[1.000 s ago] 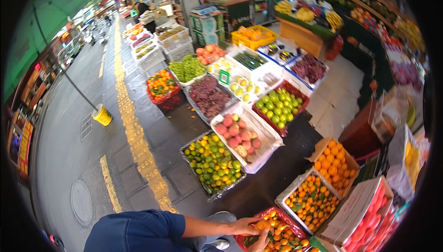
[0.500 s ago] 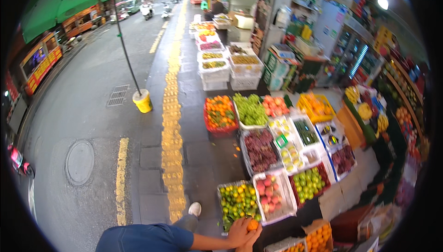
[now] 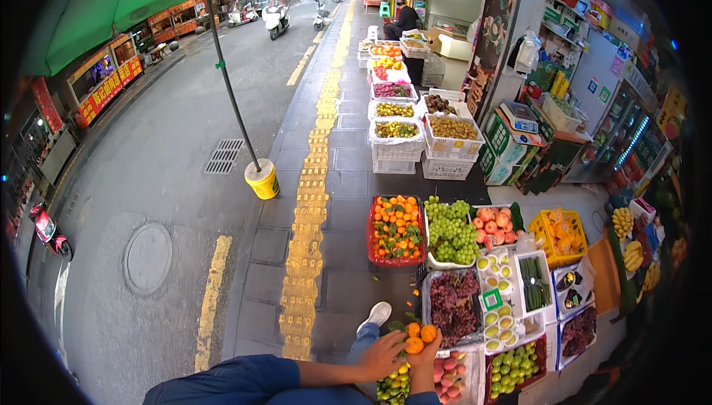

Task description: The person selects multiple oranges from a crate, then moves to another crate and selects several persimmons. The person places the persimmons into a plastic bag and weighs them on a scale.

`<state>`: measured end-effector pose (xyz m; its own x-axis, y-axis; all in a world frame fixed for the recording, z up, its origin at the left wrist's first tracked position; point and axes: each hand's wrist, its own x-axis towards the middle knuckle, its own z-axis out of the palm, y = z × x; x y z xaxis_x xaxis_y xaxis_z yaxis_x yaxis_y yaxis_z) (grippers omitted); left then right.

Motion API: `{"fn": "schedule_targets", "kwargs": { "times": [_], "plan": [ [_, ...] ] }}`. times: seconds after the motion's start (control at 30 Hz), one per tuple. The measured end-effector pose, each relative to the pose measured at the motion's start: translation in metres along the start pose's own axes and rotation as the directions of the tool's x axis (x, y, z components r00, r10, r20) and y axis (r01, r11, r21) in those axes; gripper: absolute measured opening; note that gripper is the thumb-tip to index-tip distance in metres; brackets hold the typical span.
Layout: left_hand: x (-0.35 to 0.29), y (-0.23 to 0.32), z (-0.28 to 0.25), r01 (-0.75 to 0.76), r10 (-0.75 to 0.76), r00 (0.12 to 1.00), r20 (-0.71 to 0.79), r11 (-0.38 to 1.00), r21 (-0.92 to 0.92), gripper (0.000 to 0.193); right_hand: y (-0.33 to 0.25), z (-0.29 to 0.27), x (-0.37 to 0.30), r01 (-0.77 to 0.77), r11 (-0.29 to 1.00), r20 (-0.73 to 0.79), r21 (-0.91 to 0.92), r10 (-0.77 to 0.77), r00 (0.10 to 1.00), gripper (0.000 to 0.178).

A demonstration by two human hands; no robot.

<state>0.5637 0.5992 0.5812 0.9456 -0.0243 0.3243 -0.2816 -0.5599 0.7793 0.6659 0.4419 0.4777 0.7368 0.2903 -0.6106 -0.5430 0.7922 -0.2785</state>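
Note:
A small bunch of three mandarins (image 3: 414, 345) with green leaves is held between my two hands, above the fruit crates. My left hand (image 3: 383, 356) reaches in from the left, its fingers curled against the bunch's left side. On the other side, my right hand (image 3: 425, 360) has its fingers closed round the fruit. Beneath the hands, partly hidden by them, lie a crate of green-yellow mandarins (image 3: 393, 386) and a crate of peaches (image 3: 449, 377). Dark red grapes (image 3: 454, 301) fill the crate just beyond.
Ahead stand a red basket of leafy mandarins (image 3: 397, 231), green grapes (image 3: 451, 231) and pomegranates (image 3: 495, 225). Green fruit (image 3: 513, 370) sits at the lower right. A yellow bucket (image 3: 262, 179) holds the umbrella pole on the pavement. Scooters (image 3: 276, 19) are on the road.
The view has turned, so the stall sits farther right. My hands have moved forward over the crates. Three mandarins with leaves now show, where one orange fruit showed before.

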Motion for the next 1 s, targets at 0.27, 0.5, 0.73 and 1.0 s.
{"fn": "schedule_targets", "kwargs": {
  "times": [0.27, 0.5, 0.73, 1.0],
  "plan": [
    [0.067, -0.263, -0.068, 0.633, -0.812, 0.566, 0.143, 0.539, 0.556, 0.042, -0.05, -0.013, 0.262, -0.189, 0.976, -0.206, -0.108, 0.164, 0.965, 0.056],
    [0.089, -0.333, -0.092, 0.855, -0.992, 0.119, 0.05, 0.128, 0.502, 0.051, -0.059, 0.057, 0.471, -0.256, 0.956, -0.294, -0.145, 0.205, 0.933, 0.053],
    [0.123, -0.377, -0.084, 0.885, -0.953, 0.229, 0.2, 0.289, 0.365, 0.051, -0.053, 0.103, 0.603, -0.299, 0.92, -0.451, -0.252, 0.162, 0.878, 0.074],
    [0.127, -0.46, -0.192, 0.922, -0.981, 0.136, 0.139, 0.177, 0.344, 0.048, -0.118, 0.173, 0.605, -0.349, 0.829, -0.584, -0.437, 0.033, 0.811, 0.074]
  ]
}}
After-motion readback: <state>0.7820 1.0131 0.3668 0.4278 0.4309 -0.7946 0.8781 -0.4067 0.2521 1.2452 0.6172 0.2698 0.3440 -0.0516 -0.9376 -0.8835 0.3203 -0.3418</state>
